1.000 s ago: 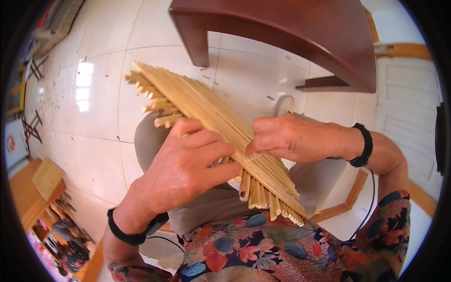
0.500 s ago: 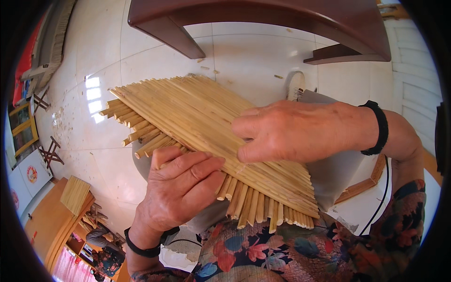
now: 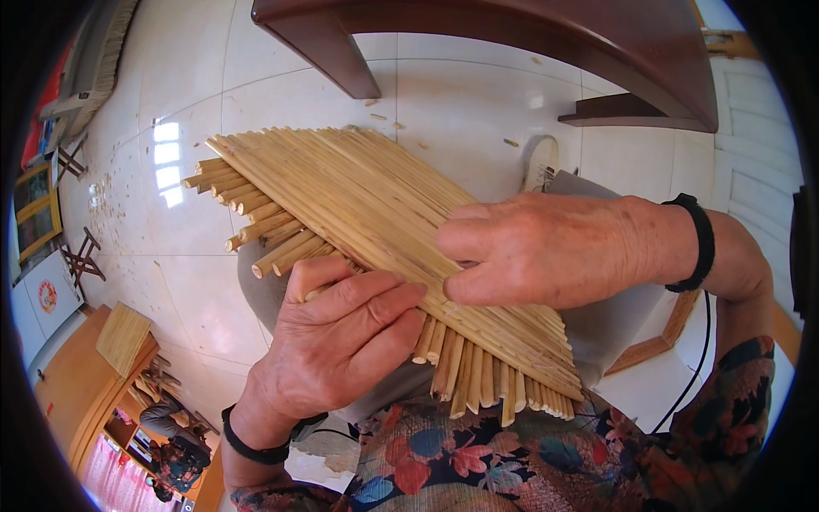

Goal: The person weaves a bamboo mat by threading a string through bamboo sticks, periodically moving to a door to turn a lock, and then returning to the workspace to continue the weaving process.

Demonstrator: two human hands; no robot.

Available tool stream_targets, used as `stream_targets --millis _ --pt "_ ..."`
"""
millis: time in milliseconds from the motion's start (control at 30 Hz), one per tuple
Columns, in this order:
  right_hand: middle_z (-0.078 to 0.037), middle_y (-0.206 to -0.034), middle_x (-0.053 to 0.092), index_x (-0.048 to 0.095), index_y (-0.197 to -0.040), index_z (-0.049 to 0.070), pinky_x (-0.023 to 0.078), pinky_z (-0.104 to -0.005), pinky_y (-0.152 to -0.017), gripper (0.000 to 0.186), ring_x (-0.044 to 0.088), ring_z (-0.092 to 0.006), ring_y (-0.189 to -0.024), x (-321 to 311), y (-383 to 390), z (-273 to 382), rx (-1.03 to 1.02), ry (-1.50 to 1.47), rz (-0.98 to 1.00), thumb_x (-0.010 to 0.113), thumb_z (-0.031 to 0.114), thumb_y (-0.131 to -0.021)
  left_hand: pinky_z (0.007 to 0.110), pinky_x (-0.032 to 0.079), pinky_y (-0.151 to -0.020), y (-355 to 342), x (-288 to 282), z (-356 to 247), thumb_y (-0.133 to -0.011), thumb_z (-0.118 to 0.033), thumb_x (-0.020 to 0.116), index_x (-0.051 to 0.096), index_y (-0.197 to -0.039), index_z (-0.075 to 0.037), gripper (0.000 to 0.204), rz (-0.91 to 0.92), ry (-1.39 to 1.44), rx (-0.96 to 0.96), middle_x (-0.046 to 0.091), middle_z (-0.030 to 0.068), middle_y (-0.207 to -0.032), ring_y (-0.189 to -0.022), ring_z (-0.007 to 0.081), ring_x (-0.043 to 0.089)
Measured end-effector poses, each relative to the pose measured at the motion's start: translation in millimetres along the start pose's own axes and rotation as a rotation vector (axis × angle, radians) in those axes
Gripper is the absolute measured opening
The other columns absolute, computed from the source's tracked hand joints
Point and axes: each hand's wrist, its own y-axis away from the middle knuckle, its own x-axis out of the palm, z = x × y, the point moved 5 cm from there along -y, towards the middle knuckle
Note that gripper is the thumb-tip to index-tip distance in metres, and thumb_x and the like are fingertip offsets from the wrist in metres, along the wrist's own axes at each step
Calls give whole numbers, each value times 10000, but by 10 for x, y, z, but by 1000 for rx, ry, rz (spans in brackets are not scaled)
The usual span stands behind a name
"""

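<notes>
Across my lap lies a mat of straw-yellow plant stalks (image 3: pixel 341 188), laid side by side on top, with a second layer crossing beneath. Cut stalk ends (image 3: pixel 465 375) stick out unevenly along its near edge. My left hand (image 3: pixel 341 341) is closed over that edge, its fingers curled on the stalks and the thumb side partly hidden. Just right of it, my right hand (image 3: pixel 554 247) is held closed in a pinch over the mat's near edge. What those fingertips hold, if anything, is too small or hidden to make out.
Beyond the mat stands dark red-brown wooden furniture (image 3: pixel 512 26) with thick legs. Bits of stalk (image 3: pixel 510 142) are scattered on the tiled floor (image 3: pixel 290 111). At lower left, another stalk mat (image 3: pixel 124 340) rests on a wooden cabinet (image 3: pixel 72 375), near a person (image 3: pixel 179 452). A black cable (image 3: pixel 695 375) hangs at right.
Both hands appear a little further right in the picture, and the surroundings have shifted slightly. My left hand keeps its hold on the mat, and my right hand stays pinched.
</notes>
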Motion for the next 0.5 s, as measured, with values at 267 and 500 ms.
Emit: stream_targets --millis 267,500 --pt "-122 -751 438 464 -735 3 470 -339 -539 81 542 -272 -651 54 -6 0 -8 -5 -26 522 57 -716 338 415 -741 13 4 3 -561 -109 602 602 -776 -65 219 12 -23 55 621 57 -899 -845 179 573" --pt "-114 -767 439 461 -757 10 473 -334 -536 82 546 -264 -660 81 -23 25 35 -20 -33 521 49 -717 332 408 -718 20 -15 25 -544 -82 632 590 -753 -67 214 -11 12 40 626 43 -861 -822 181 573"
